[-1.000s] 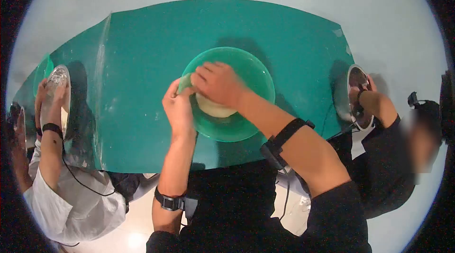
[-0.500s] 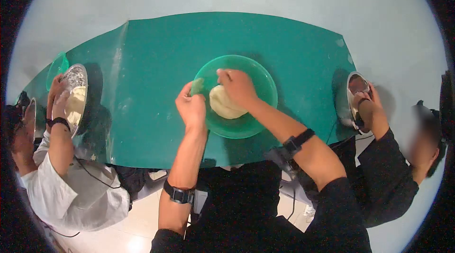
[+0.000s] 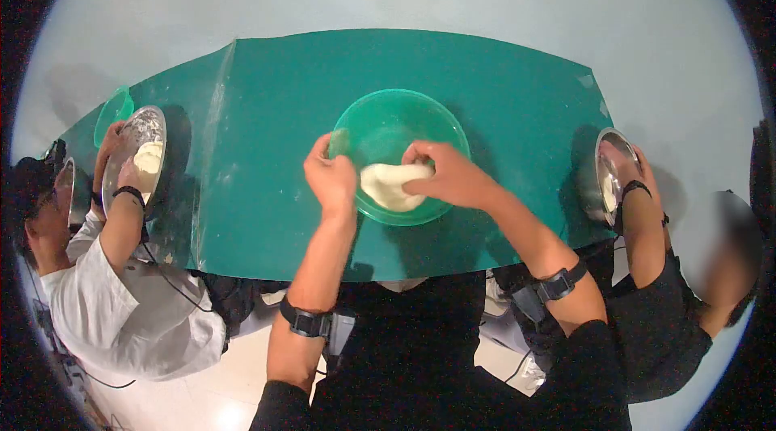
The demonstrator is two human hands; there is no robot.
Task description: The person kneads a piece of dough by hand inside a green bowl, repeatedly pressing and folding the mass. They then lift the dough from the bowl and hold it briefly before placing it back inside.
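Observation:
A translucent green bowl [image 3: 392,126] stands on the table in front of me, with a pale lump of dough [image 3: 386,190] low in it, toward the near side. My left hand [image 3: 330,179] is closed on the bowl's left rim, thumb inside the wall. Over the bowl, my right hand [image 3: 454,176] has its fingers and thumb curled around the right part of the dough, which looks stretched and folded there. The dough's underside is hidden.
The green tabletop [image 3: 283,108] has a taped seam [image 3: 212,124] on the left. At the left, a co-worker in white handles dough in a metal bowl [image 3: 159,120], beside a small green bowl [image 3: 113,117]. Another in black works over a metal bowl [image 3: 594,185] at the right.
My right hand has moved from above the dough to its right side and now grips it. The dough has changed from a rounded lump to a pulled, folded shape. My left hand stays on the rim.

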